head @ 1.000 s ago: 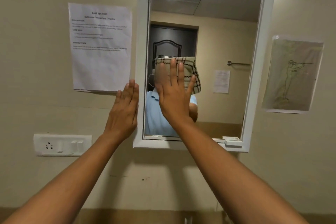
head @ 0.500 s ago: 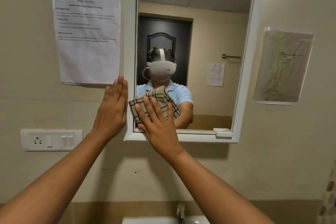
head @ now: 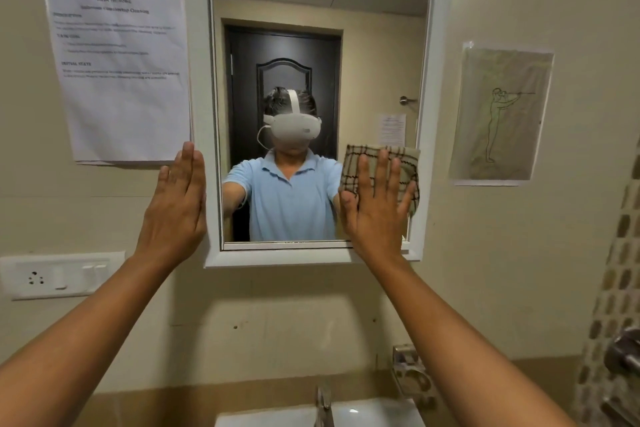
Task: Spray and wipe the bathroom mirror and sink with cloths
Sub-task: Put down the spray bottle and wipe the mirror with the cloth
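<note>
A rectangular mirror (head: 311, 45) in a smooth white frame hangs on a plain beige wall (head: 485, 253). The right hand (head: 375, 206) lies flat against the glass near its lower right corner, fingers (head: 382, 170) straight and spread, pressing a soft folded cloth (head: 408, 158), beige with dark checked lines, to the mirror. The cloth shows above and to the right of the fingertips and reaches close to the frame's right inner edge. The left hand (head: 176, 204) is flat too, fingers straight and together, resting against the frame's left outer edge and the wall, holding nothing.

Left of the mirror a printed sheet of paper (head: 117, 69) is stuck to the wall, its lower edge just above the left hand; below it sits a white switch plate (head: 60, 274). To the right hangs a plastic-covered line drawing (head: 500, 114) of a figure. Below the mirror, between the two forearms, stands a metal tap (head: 323, 404) over the glossy white sink (head: 377, 412), cut off by the bottom edge. A metal holder (head: 414, 374) is fixed to the wall just right of the tap. Mosaic tiles (head: 613, 305) run down the far right edge.
</note>
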{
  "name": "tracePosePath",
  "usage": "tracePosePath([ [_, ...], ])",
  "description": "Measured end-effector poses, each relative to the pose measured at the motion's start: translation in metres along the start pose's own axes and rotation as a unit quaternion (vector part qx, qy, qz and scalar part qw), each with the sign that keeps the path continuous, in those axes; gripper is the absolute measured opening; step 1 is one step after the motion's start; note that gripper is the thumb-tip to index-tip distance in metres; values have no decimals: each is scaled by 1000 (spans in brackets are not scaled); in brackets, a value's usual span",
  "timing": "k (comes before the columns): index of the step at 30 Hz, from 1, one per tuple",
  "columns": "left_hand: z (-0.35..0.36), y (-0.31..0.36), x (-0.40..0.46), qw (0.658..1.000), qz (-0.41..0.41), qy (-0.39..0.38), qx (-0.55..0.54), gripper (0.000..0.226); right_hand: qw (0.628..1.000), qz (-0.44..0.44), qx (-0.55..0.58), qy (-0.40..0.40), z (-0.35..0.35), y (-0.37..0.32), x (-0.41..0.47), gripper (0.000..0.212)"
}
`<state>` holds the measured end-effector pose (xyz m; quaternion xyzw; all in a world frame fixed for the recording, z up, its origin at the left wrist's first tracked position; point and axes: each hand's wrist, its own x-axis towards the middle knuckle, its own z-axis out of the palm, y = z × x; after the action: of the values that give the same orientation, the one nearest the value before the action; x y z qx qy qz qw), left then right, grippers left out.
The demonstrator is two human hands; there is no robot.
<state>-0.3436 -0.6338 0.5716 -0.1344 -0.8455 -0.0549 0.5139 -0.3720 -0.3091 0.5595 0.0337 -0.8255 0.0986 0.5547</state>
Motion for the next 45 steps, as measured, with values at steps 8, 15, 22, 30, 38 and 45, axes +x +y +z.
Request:
tracePosePath([
  [8,1,1,0,1000,-1,-2,1,68,982,182,37,29,14,-26,-29,75],
  [15,0,-2,0,1000,5,-8,-7,64,982,179,50,44,23,-54,-34,71],
  [22,5,-5,-9,1000,16,-12,-18,68,991,115,73,-4,37,-140,-55,75],
  [30,11,-8,-25,998,22,-30,-40,69,992,-91,47,-67,38,-186,-73,71],
  [38,17,-1,-46,998,14,-43,-53,71,944,-323,45,-53,34,-119,-94,65],
  [45,19,3,-56,997,0,-68,-37,72,935,-351,-30,-34,17,-33,-100,63],
])
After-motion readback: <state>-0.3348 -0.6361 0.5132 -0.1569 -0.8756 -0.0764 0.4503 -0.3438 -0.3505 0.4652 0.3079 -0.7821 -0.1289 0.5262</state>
